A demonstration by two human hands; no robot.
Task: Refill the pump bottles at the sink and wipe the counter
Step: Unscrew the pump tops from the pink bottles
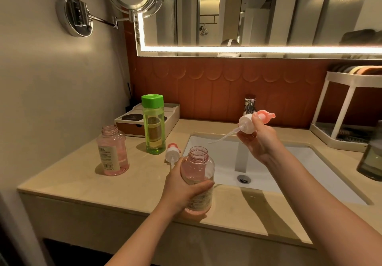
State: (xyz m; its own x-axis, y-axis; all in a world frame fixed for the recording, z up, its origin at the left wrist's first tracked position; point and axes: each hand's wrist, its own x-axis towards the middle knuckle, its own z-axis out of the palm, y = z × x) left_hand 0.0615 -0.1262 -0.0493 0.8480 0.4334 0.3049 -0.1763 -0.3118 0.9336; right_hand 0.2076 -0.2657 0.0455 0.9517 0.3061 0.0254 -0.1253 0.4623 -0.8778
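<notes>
My left hand [182,189] grips an open pink bottle [198,170] standing upright at the counter's front edge, left of the sink [299,168]. My right hand [260,139] holds a white and pink pump head [249,124] above the basin, its clear tube slanting down to the left. A second open pink bottle [112,152] stands on the counter at the left. Its pump head [172,154] lies on the counter beside a tall green bottle [154,125] with a green cap.
A beige counter [82,183] runs along the wall. A chrome tap [249,104] stands behind the basin. A white tray box [132,123] sits at the back left, a white rack [341,108] at the back right, a dark container [372,162] at the right edge.
</notes>
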